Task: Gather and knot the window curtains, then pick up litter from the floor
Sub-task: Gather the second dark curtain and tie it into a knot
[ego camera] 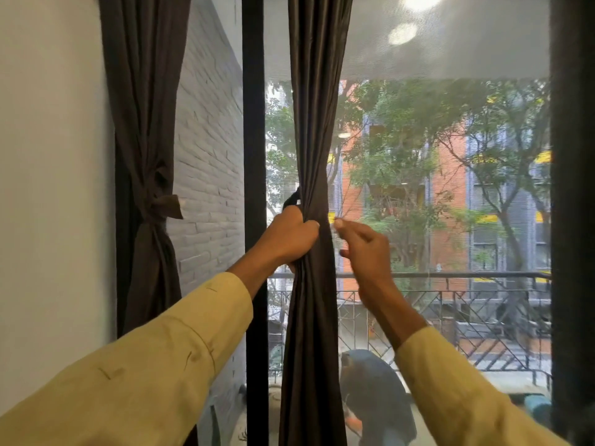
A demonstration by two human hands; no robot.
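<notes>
Dark brown cloth is bunched tight: the middle curtain (317, 123) is gripped at its waist by the left hand (289, 233), fingers wrapped round the gathered folds, just right of the window frame (254, 123). The right hand (363, 249) is held just beside the cloth, fingers loosely curled; whether anything is pinched cannot be told. Soft, limp and fairly light, it is judged, with a slight sheen, so slipping folds are to be expected. Hold is best taken just under the gathered waist. The left curtain (148, 156) is already knotted by the wall.
</notes>
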